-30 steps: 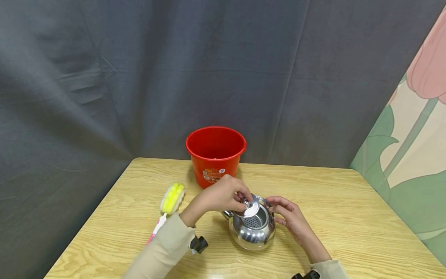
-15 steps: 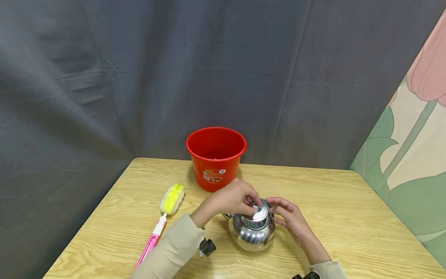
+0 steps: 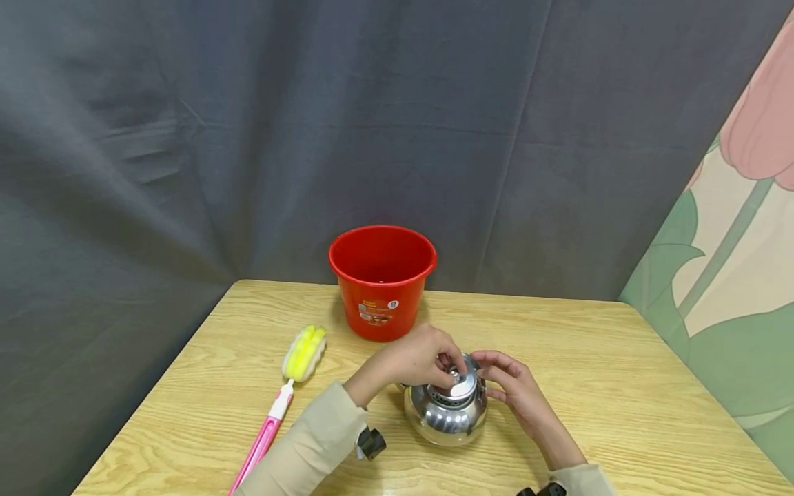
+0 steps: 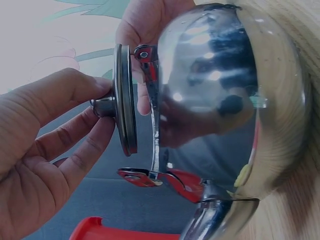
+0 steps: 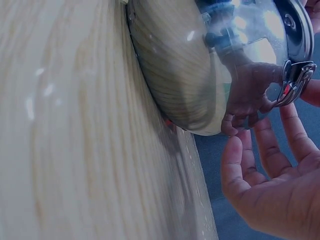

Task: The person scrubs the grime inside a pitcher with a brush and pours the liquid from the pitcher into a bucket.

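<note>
The left hand [image 3: 418, 358] pinches the knob of the round steel lid [image 3: 462, 386] between thumb and fingers. In the left wrist view a gap separates the lid [image 4: 125, 100] from the steel teapot [image 4: 210, 85], its disc lined up over the opening. Part of a perforated strainer [image 3: 448, 400] shows under it in the head view. Upright on the table stands the teapot [image 3: 443, 420], its spout to the left, mostly covered by the left hand. The right hand [image 3: 515, 389] rests loosely bent fingers against the pot's right side, by the handle bracket [image 5: 298, 82].
Behind the teapot stands a red bucket [image 3: 378, 303]. To the left lies a brush with a yellow and white sponge head [image 3: 304, 355] and a pink handle [image 3: 263, 441]. The wooden table [image 3: 589, 393] meets a dark curtain [image 3: 384, 124] at the back.
The left hand has moved right and slightly down with the lid, which now covers most of the teapot's opening. The right hand has stayed at the pot's side.
</note>
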`<state>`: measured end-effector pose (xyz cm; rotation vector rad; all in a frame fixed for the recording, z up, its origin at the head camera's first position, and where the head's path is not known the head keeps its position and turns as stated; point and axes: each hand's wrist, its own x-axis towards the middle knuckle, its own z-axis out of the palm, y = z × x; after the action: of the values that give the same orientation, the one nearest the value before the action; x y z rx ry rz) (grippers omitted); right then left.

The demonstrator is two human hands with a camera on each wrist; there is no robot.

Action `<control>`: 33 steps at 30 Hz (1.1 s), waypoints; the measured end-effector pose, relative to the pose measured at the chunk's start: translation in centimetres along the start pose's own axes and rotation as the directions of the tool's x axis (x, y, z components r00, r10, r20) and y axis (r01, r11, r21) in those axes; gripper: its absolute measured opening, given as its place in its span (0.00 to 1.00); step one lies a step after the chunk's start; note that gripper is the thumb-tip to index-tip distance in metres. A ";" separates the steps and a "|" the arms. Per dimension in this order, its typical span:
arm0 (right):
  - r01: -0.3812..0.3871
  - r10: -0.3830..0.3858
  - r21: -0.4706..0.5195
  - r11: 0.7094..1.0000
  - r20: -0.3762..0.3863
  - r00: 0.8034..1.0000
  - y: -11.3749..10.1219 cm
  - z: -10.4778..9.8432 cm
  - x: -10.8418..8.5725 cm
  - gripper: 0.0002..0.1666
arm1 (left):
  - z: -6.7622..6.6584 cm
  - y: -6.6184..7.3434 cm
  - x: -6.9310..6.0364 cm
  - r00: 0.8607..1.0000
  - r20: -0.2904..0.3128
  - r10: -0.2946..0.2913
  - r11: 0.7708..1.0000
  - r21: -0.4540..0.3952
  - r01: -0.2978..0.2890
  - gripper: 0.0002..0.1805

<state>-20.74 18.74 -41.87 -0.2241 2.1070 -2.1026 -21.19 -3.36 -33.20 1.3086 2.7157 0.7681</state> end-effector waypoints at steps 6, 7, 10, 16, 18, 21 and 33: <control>0.002 -0.002 0.001 1.000 -0.002 1.000 0.1 0.0 0.2 0.19 | 0.2 -0.1 0.1 1.000 -0.005 0.001 0.999 0.033 0.000 0.07; 0.003 -0.003 0.003 1.000 0.001 1.000 0.1 0.0 0.1 0.19 | 0.3 -0.1 0.1 1.000 -0.003 -0.001 0.999 0.039 0.001 0.07; 0.001 -0.001 0.009 1.000 0.008 1.000 -0.1 0.0 0.0 0.19 | 0.4 -0.2 0.3 1.000 0.003 -0.006 0.998 0.057 0.006 0.07; -0.010 0.010 0.009 1.000 -0.003 1.000 -0.2 0.1 -0.1 0.19 | 0.6 -0.1 0.3 0.999 0.029 -0.029 0.996 0.083 0.027 0.07; -0.012 0.013 0.010 1.000 -0.009 1.000 -0.1 0.2 -0.1 0.19 | 0.6 -0.1 0.2 0.999 0.035 -0.030 0.995 0.093 0.027 0.07; -0.014 0.014 0.009 1.000 -0.017 1.000 -0.1 0.2 0.0 0.19 | 0.8 -0.1 0.2 0.999 0.036 -0.028 0.994 0.110 0.024 0.07; -0.019 0.019 -0.005 1.000 -0.023 1.000 -0.2 0.2 -0.1 0.20 | 1.1 -0.2 0.3 0.999 0.040 -0.035 0.996 0.087 0.032 0.07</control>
<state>-20.63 18.51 -41.63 -0.1808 2.1186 -2.0997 -21.31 -2.77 -34.20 1.2761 2.7587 0.6206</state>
